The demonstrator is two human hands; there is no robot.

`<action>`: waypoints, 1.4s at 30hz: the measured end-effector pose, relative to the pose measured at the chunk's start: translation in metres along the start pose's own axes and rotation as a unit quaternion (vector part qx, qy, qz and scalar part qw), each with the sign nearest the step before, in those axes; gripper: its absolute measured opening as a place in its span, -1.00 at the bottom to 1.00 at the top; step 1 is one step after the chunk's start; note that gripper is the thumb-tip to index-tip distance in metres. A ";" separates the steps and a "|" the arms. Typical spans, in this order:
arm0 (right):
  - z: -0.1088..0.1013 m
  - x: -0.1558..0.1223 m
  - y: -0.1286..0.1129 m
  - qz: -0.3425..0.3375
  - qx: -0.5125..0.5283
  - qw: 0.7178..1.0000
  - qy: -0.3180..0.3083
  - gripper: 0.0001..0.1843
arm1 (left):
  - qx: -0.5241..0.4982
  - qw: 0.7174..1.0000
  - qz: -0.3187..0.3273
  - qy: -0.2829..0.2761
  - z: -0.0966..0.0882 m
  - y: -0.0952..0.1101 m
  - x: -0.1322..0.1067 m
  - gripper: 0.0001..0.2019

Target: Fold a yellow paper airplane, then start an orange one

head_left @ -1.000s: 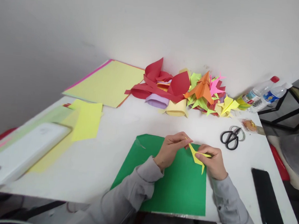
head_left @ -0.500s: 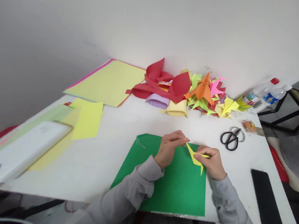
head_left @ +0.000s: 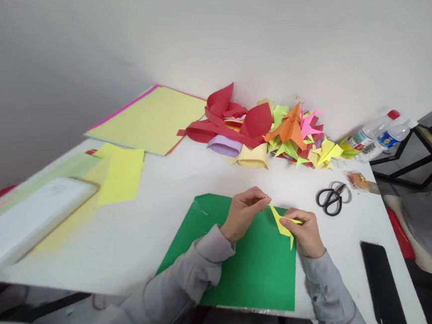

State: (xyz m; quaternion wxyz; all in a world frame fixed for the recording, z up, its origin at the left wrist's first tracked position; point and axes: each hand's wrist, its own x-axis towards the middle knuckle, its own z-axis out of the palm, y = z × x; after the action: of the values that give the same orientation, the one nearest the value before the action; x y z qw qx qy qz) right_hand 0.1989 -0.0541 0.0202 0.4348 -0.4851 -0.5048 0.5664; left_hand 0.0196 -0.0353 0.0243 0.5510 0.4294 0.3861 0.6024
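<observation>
Barely shifted: yellow paper (head_left: pixel 282 228), pinched by left fingers (head_left: pixel 258 205) and right fingers (head_left: pixel 295 228); red-capped bottle (head_left: pixel 364 136) yellow-green below.

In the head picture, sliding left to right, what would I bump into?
White device, bright yellow paper, left hand, folded yellow paper, right hand, black scissors, black phone.

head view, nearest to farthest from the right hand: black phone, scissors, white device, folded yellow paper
1. Folded yellow paper, in the right hand
2. Scissors, ahead and right
3. Black phone, at near right
4. White device, far left
</observation>
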 end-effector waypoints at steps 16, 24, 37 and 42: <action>0.007 0.002 -0.001 0.046 0.091 0.993 0.051 -0.73 | 0.097 0.983 -0.046 -0.146 0.005 -0.004 -0.005 -0.69; 0.007 0.003 0.002 0.024 0.089 0.993 0.074 -0.74 | 0.193 0.960 0.056 -0.196 0.004 -0.009 -0.007 -0.70; 0.004 0.001 -0.004 0.024 0.081 0.996 -0.010 -0.73 | 0.229 0.936 0.110 -0.245 0.006 -0.002 -0.010 -0.56; 0.003 0.000 -0.008 -0.042 0.004 0.999 -0.032 -0.75 | 0.255 0.921 0.122 -0.269 0.006 -0.004 -0.013 -0.60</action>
State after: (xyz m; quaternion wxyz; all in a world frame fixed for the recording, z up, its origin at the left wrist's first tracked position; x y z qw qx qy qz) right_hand 0.1964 -0.0536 0.0284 0.4438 -0.4436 -0.5360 0.5648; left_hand 0.0266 -0.0477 0.0212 0.4284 0.7452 0.3084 0.4075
